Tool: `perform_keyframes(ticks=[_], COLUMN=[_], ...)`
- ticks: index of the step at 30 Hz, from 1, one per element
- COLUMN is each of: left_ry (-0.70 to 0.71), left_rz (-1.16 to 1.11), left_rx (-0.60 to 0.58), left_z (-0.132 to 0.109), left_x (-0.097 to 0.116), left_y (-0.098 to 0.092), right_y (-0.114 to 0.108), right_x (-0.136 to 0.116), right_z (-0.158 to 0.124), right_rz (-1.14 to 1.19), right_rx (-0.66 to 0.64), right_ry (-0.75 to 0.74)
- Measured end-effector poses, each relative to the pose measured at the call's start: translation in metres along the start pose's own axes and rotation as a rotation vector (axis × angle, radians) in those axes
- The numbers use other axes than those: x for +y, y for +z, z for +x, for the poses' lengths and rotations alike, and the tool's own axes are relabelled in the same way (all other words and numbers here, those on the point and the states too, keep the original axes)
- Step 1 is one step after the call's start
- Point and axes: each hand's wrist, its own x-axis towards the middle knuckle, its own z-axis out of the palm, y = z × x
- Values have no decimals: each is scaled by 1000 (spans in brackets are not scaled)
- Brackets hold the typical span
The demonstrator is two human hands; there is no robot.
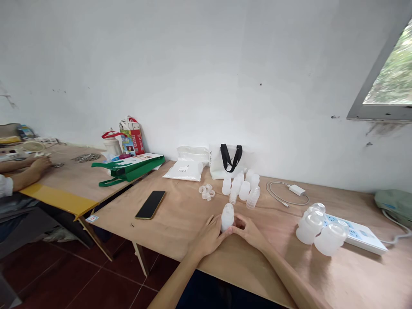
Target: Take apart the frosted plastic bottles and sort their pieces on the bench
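Two hands (208,237) (248,231) around bottle (227,217), near table edge (144,243)

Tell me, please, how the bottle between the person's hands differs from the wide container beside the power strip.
The bottle is cupped between the left hand and right hand, while nobody touches the wide container, which rests beside the power strip. The bottle looks slimmer; the container looks broader and squatter. The bottle stands roughly upright, whereas the container appears tilted. Both are milky, translucent plastic.
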Motion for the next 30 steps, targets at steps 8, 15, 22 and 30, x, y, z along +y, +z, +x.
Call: perform_keyframes(ticks=[8,15,22,30], left_ry=[-36,-27,-27,-56], left_rz=[205,245,252,258], left_rx=[-48,-44,-26,-63], left_z=[-1,0,0,1], left_x=[-20,-23,-22,-14], left_y=[2,1,3,-1], right_y=[-12,-13,6,2], right_x=[10,26,35,27], right_z=[-16,-55,-75,-72], right_rz=[-547,-747,-856,-841], right_rx=[30,21,166,132], right_ry=[-60,26,115,104])
